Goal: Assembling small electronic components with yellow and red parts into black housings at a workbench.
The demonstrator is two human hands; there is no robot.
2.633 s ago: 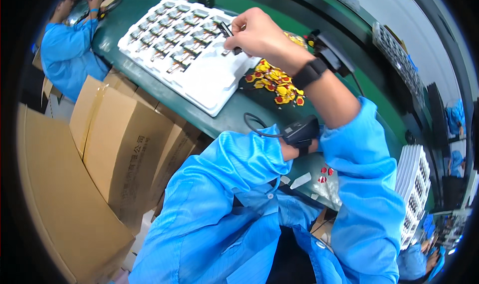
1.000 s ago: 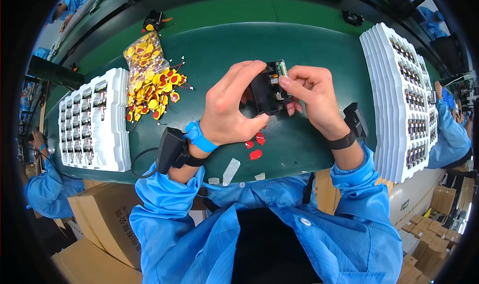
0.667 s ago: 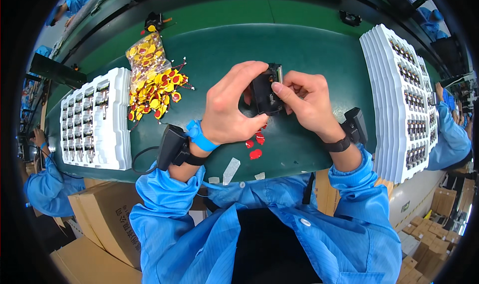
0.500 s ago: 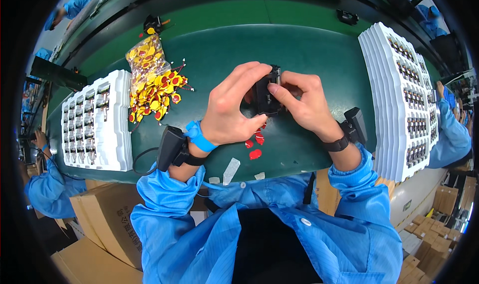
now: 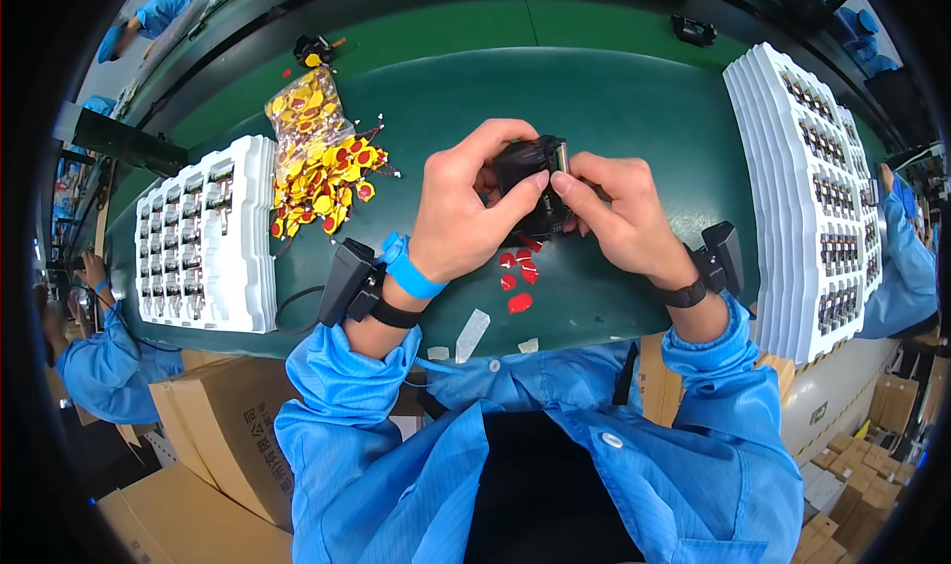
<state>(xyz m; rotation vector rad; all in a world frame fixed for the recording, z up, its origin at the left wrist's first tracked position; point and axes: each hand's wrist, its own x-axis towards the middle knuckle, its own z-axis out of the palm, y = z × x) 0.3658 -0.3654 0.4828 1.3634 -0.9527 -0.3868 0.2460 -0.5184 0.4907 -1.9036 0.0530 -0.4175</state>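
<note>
A black plastic housing [image 5: 521, 163] with a hollow inside is held over the table between both my hands. My left hand [image 5: 466, 203] wraps its left side, with the thumb laid across the part's face. My right hand [image 5: 624, 207] pinches the right edge, its thumb pressing beside a narrow, light metallic strip [image 5: 562, 158]. Fingers hide much of the housing, so its inner details cannot be made out. Just below it, several small red pieces [image 5: 520, 303] lie on the green table [image 5: 634, 311].
At left, a pile of yellow-and-red discs with wires [image 5: 332, 183] spills beside a clear bag [image 5: 302, 108]. White trays of small parts stand stacked at left [image 5: 243, 257] and right [image 5: 778, 217]. Clear scraps [image 5: 473, 334] lie near the front edge; black parts [image 5: 692, 31] sit at the back.
My left thumb has moved from the housing's lower end up onto its face, near my right thumb. The housing has turned slightly, and the whole view has shifted a little.
</note>
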